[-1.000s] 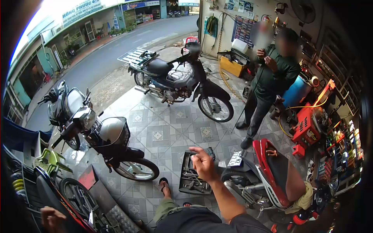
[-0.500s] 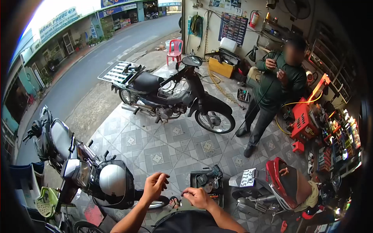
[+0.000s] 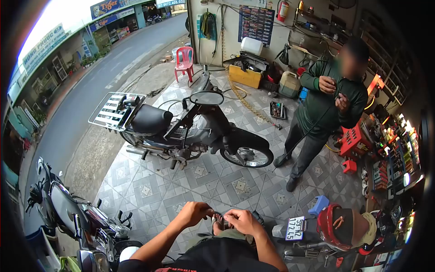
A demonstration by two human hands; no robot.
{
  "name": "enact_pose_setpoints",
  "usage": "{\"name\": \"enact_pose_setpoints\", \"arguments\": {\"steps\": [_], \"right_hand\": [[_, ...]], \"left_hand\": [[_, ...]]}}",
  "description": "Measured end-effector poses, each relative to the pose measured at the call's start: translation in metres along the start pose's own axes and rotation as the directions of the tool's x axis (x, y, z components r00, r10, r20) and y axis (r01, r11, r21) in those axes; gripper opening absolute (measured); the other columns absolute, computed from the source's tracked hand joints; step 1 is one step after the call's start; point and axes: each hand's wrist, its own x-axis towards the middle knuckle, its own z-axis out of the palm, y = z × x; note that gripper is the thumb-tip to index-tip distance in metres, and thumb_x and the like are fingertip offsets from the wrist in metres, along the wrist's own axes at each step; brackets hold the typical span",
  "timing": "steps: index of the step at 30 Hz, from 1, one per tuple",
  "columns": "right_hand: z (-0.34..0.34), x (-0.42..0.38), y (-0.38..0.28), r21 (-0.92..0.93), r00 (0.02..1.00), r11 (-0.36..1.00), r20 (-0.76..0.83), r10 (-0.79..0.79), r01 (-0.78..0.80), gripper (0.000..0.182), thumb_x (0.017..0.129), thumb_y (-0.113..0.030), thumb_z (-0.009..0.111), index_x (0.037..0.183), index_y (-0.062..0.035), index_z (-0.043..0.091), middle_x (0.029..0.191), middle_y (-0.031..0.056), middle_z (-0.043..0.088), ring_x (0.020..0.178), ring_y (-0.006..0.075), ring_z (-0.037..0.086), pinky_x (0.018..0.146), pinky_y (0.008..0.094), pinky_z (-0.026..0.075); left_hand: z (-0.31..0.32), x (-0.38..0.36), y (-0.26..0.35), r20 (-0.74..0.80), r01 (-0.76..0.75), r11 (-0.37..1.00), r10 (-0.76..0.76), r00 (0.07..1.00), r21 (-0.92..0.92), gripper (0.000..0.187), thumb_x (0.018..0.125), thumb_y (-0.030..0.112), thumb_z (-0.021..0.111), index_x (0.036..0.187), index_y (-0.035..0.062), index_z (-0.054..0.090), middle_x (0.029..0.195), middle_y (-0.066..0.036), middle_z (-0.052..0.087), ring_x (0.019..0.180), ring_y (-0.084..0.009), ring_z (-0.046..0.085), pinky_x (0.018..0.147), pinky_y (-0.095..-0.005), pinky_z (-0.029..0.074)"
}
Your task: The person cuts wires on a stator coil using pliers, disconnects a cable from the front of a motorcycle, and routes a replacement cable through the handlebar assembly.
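Observation:
My left hand (image 3: 198,213) is held in front of my body, fingers closed and pointing toward the other hand. Close to it, my right hand (image 3: 240,221) has its thumb and fingers pinched together. Anything between the fingertips is too small to make out. Below the gap between both hands shows my sandalled foot (image 3: 218,223). Just ahead stands a dark motorbike (image 3: 195,131) with a silver rear rack (image 3: 115,111). To the right, a person in a dark green top (image 3: 319,97) holds both hands up around something thin and dark.
Another motorbike (image 3: 72,211) stands at left. At right are a red scooter tail (image 3: 333,224) with a number plate (image 3: 295,228) and a small blue stool (image 3: 318,205). A small tool tray (image 3: 277,110), a yellow box (image 3: 244,77) and a red chair (image 3: 184,63) stand farther back.
My viewpoint has shifted forward and turned. My left hand has swung down toward my right, so the hands are closer together. The tool tray near my right hand is now almost entirely hidden.

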Motion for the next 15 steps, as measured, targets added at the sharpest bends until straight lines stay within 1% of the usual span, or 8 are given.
{"name": "enact_pose_setpoints", "arguments": {"steps": [2, 3, 6, 10, 11, 13, 14, 15], "right_hand": [[-0.01, 0.035, -0.002, 0.16, 0.996, 0.984, 0.058, 0.068, -0.076, 0.019, 0.091, -0.015, 0.057, 0.096, 0.0018, 0.065, 0.074, 0.0055, 0.066, 0.066, 0.0081, 0.058, 0.061, 0.0254, 0.047], [-0.011, 0.05, -0.001, 0.172, 0.994, 0.981, 0.067, 0.083, -0.093, 0.019, 0.091, -0.015, 0.057, 0.096, 0.0018, 0.065, 0.074, 0.0055, 0.066, 0.066, 0.0081, 0.058, 0.061, 0.0254, 0.047], [-0.027, 0.101, 0.001, 0.022, 0.996, 0.997, 0.049, -0.068, 0.067, 0.021, 0.09, -0.018, 0.059, 0.098, 0.0005, 0.065, 0.077, 0.0094, 0.068, 0.064, 0.0091, 0.061, 0.061, 0.0261, 0.048], [-0.058, 0.157, -0.03, -0.076, 0.988, 0.993, 0.127, -0.084, 0.094, 0.021, 0.09, -0.018, 0.059, 0.098, 0.0008, 0.065, 0.081, 0.01, 0.07, 0.068, 0.0126, 0.063, 0.064, 0.0277, 0.049], [-0.067, 0.17, -0.031, -0.086, 0.985, 0.992, 0.149, -0.083, 0.096, 0.021, 0.09, -0.018, 0.059, 0.098, 0.0008, 0.065, 0.081, 0.01, 0.07, 0.068, 0.0126, 0.063, 0.064, 0.0277, 0.049], [-0.082, 0.198, -0.029, -0.146, 0.973, 0.982, 0.215, -0.089, 0.122, 0.021, 0.091, -0.016, 0.06, 0.1, 0.0016, 0.065, 0.081, 0.0076, 0.068, 0.075, 0.0099, 0.059, 0.068, 0.0259, 0.047], [-0.091, 0.211, -0.029, -0.078, 0.963, 0.99, 0.252, -0.095, 0.118, 0.02, 0.091, -0.015, 0.06, 0.101, 0.0009, 0.065, 0.083, 0.0081, 0.067, 0.077, 0.0101, 0.059, 0.069, 0.0263, 0.047], [-0.102, 0.224, -0.035, -0.138, 0.951, 0.989, 0.308, -0.007, 0.052, 0.019, 0.09, -0.016, 0.06, 0.1, 0.0002, 0.066, 0.084, 0.0069, 0.067, 0.079, 0.0099, 0.059, 0.071, 0.0259, 0.047]], "left_hand": [[-0.016, 0.027, 0.0, 0.064, -0.019, 0.994, 0.012, 0.998, 0.105, 0.023, 0.089, 0.02, 0.06, 0.089, -0.0023, 0.067, 0.081, -0.01, 0.07, 0.073, -0.0184, 0.069, 0.068, -0.0312, 0.053], [-0.022, 0.036, 0.002, 0.073, 0.0, 0.995, -0.007, 0.997, 0.101, 0.023, 0.089, 0.02, 0.06, 0.089, -0.0023, 0.067, 0.081, -0.01, 0.07, 0.073, -0.0184, 0.069, 0.068, -0.0312, 0.053], [-0.04, 0.074, 0.018, 0.019, 0.018, 0.999, -0.018, 1.0, 0.046, 0.022, 0.089, 0.02, 0.059, 0.088, -0.0004, 0.068, 0.079, -0.01, 0.07, 0.073, -0.0186, 0.069, 0.068, -0.0314, 0.053], [-0.077, 0.125, -0.006, 0.137, -0.004, 0.999, -0.003, 0.991, 0.048, 0.022, 0.09, 0.02, 0.058, 0.09, 0.0008, 0.067, 0.079, -0.009, 0.07, 0.073, -0.0189, 0.069, 0.068, -0.0312, 0.053], [-0.082, 0.138, -0.007, 0.118, 0.004, 0.999, -0.008, 0.993, 0.035, 0.022, 0.09, 0.02, 0.058, 0.09, 0.0008, 0.067, 0.079, -0.009, 0.07, 0.073, -0.0189, 0.069, 0.068, -0.0312, 0.053], [-0.097, 0.16, -0.007, 0.159, -0.04, 0.995, 0.054, 0.986, -0.093, 0.019, 0.091, 0.019, 0.055, 0.09, 0.0019, 0.065, 0.074, -0.009, 0.068, 0.069, -0.0205, 0.067, 0.065, -0.0324, 0.052], [-0.102, 0.169, -0.012, 0.152, -0.164, 0.985, 0.17, 0.974, -0.05, 0.021, 0.092, 0.021, 0.056, 0.089, 0.0015, 0.062, 0.073, -0.008, 0.068, 0.065, -0.0197, 0.066, 0.06, -0.0319, 0.051], [-0.103, 0.182, -0.018, 0.123, -0.272, 0.962, 0.269, 0.955, 0.015, 0.023, 0.092, 0.023, 0.056, 0.087, 0.0012, 0.06, 0.072, -0.008, 0.067, 0.06, -0.0189, 0.065, 0.054, -0.0314, 0.05]]}}
